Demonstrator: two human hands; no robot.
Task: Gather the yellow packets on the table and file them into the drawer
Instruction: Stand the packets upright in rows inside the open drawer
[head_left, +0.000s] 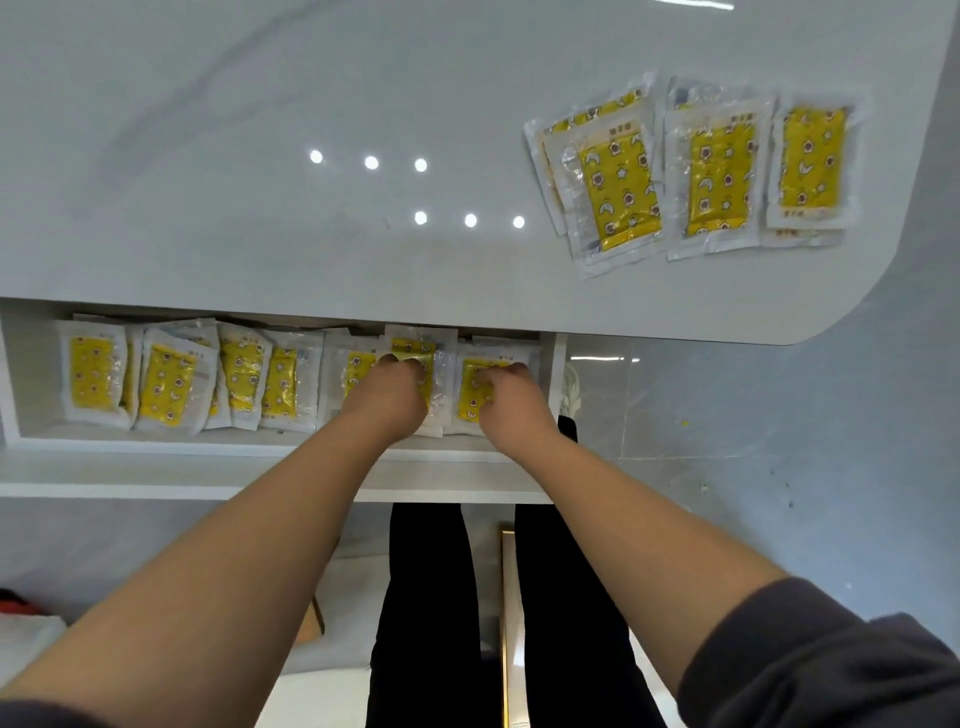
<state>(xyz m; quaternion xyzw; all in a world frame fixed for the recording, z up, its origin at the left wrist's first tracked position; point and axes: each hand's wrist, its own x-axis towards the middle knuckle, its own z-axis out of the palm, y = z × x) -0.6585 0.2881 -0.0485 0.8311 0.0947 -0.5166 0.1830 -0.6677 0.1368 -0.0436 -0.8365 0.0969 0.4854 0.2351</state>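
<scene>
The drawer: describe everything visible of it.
The drawer is white, shallow and smooth-looking, pulled open beneath the edge of the pale table. Its rear is hidden under the tabletop. A row of yellow packets in clear wrappers fills it from left to right, overlapping and leaning. The person's left grip and right grip reach into its right end, fingers curled on packets there. No handle shows.

Dark grey sleeves (810, 660), black trousers (426, 597).
</scene>
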